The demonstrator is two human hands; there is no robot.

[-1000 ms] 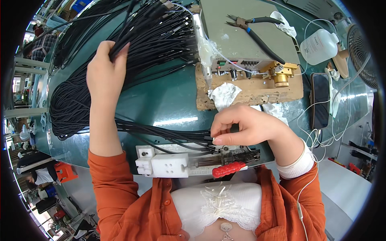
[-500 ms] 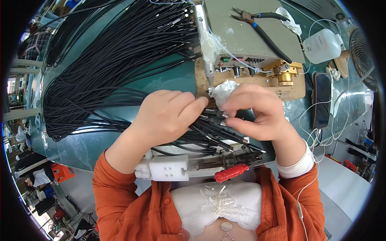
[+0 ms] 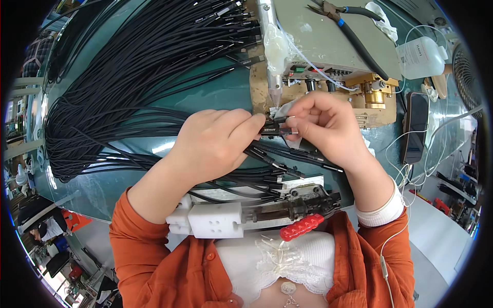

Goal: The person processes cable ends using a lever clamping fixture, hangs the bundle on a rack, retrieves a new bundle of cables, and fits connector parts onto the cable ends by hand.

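Observation:
My left hand [image 3: 213, 146] is closed round a few black USB cables, their connector ends sticking out past my fingertips. One black connector [image 3: 272, 131] with a metal tip points right, toward my other hand. My right hand [image 3: 328, 128] pinches the tip of a connector between thumb and forefinger, beside a white tissue [image 3: 287, 109]. Just above, a metal dispensing nozzle [image 3: 276, 95] points down close to the connectors. More loose cable ends [image 3: 292, 154] fan out below my hands.
A big bundle of black cables [image 3: 92, 118] covers the left. Behind stand a grey control box [image 3: 318, 41] with pliers [image 3: 354, 41] on it, a brass valve [image 3: 374, 95], a bottle [image 3: 421, 57] and a phone [image 3: 415, 128]. In front lies a toggle clamp with a red handle [image 3: 302, 227].
My right hand has moved up a little and now meets the connectors at the nozzle's tip. The held connectors have risen from the cable ends below. The whole view has shifted slightly.

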